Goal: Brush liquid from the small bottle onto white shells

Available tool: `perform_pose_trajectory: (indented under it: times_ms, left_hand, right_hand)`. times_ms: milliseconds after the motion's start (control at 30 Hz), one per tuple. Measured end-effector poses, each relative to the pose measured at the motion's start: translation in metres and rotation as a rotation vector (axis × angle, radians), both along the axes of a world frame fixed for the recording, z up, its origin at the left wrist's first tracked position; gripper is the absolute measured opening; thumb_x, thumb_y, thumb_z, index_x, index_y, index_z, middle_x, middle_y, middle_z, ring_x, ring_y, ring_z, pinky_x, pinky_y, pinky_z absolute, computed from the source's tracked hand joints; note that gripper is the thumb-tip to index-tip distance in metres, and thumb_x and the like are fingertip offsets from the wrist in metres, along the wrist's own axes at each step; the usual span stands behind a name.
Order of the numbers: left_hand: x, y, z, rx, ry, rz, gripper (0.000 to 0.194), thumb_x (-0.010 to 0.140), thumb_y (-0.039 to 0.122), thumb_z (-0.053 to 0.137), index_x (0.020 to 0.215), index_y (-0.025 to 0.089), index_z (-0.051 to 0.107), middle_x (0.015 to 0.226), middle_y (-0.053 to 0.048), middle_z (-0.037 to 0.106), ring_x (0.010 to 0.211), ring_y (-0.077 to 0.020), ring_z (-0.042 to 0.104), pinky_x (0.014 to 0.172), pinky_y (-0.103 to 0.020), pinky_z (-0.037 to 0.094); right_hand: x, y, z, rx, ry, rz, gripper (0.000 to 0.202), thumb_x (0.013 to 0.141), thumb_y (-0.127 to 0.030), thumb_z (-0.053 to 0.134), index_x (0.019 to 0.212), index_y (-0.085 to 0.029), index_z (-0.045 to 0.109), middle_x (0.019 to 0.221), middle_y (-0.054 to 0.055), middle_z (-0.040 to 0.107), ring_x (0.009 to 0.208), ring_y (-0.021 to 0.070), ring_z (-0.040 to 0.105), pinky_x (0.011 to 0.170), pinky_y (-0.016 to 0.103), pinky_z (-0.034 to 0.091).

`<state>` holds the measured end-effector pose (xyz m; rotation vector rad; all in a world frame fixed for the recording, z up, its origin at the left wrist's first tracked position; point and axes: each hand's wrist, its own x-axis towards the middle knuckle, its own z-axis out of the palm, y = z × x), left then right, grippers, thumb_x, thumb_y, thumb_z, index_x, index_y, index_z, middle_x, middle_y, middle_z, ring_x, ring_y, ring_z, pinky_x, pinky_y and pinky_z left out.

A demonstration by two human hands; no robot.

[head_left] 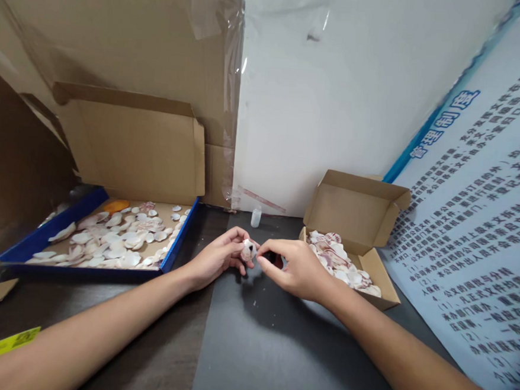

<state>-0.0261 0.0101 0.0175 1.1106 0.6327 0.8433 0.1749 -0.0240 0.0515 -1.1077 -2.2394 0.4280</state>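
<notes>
Seashell (247, 252), whitish with a dark patch, was held above the worktop (169, 349), pinched by the fingers of the left hand (211, 263). The right hand (300, 270) had its thumb and forefinger nearly together beside it (I could not tell if they gripped something). It seemed light, stiff and brittle, best taken gently by the rim.

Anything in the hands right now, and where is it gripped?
The left hand holds a small pale shell piece by its left side. The right hand's fingertips are close beside it; whether they hold anything cannot be told.
</notes>
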Motion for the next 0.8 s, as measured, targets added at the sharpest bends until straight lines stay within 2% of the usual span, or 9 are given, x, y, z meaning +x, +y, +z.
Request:
perform_pose_trajectory:
  times_ms: [67,200,333,467,600,733,800]
  left_hand:
    - [0.0004,-0.0005,0.0007,-0.004,0.001,0.004,0.024,0.083,0.029,0.066,0.094,0.018,0.048,0.085,-0.005,0.065,0.071,-0.0175,0.066,0.055,-0.023,0.051]
    - [0.0008,-0.0010,0.0012,-0.013,0.019,0.020,0.023,0.084,0.031,0.065,0.094,0.018,0.050,0.080,-0.003,0.064,0.066,-0.0160,0.065,0.051,-0.021,0.049]
    - [0.0005,-0.0004,0.0003,-0.007,0.040,0.013,0.022,0.084,0.030,0.064,0.095,0.018,0.049,0.084,-0.004,0.065,0.064,-0.0154,0.065,0.051,-0.021,0.048]
    - [0.0006,0.0003,-0.0010,-0.004,0.045,0.016,0.021,0.084,0.029,0.062,0.096,0.018,0.049,0.079,-0.003,0.064,0.064,-0.0149,0.064,0.051,-0.021,0.048]
    - [0.0016,0.0003,-0.0017,0.006,0.057,0.019,0.021,0.084,0.030,0.062,0.095,0.018,0.049,0.081,-0.004,0.065,0.063,-0.0148,0.065,0.050,-0.020,0.048]
    - [0.0022,0.0001,-0.0017,0.002,0.058,0.032,0.019,0.085,0.028,0.061,0.095,0.018,0.049,0.078,-0.003,0.063,0.063,-0.0145,0.065,0.050,-0.020,0.048]
    - [0.0023,0.0004,-0.0017,0.005,0.062,0.029,0.019,0.085,0.028,0.061,0.095,0.018,0.049,0.078,-0.002,0.063,0.062,-0.0144,0.065,0.049,-0.020,0.049]
  right_hand:
    - [0.0006,0.0001,0.0007,-0.021,-0.015,0.013,0.012,0.088,-0.022,0.058,0.084,-0.021,0.070,0.072,-0.001,0.070,0.059,0.0111,0.057,0.059,0.022,0.040]
    - [0.0018,0.0018,0.0005,0.011,0.029,-0.015,0.013,0.089,-0.025,0.058,0.091,-0.021,0.070,0.080,0.001,0.072,0.062,0.0113,0.058,0.061,0.022,0.041]
    - [0.0031,0.0037,-0.0002,0.011,-0.022,-0.105,0.014,0.087,-0.024,0.058,0.081,-0.020,0.069,0.065,-0.001,0.066,0.056,0.0114,0.055,0.056,0.023,0.037]
    - [0.0033,0.0038,0.0008,0.017,0.027,-0.050,0.016,0.091,-0.027,0.056,0.091,-0.020,0.070,0.077,0.000,0.071,0.061,0.0113,0.057,0.060,0.023,0.039]
    - [0.0037,0.0043,0.0012,-0.012,-0.024,-0.101,0.015,0.088,-0.024,0.057,0.082,-0.020,0.069,0.066,-0.001,0.066,0.056,0.0113,0.054,0.057,0.023,0.036]
    - [0.0034,0.0045,0.0006,0.017,0.030,-0.050,0.014,0.091,-0.026,0.056,0.091,-0.020,0.069,0.079,0.000,0.070,0.063,0.0115,0.057,0.061,0.023,0.039]
    - [0.0032,0.0045,0.0000,-0.003,-0.006,-0.056,0.012,0.089,-0.025,0.057,0.090,-0.021,0.069,0.077,0.000,0.070,0.062,0.0115,0.057,0.061,0.023,0.038]
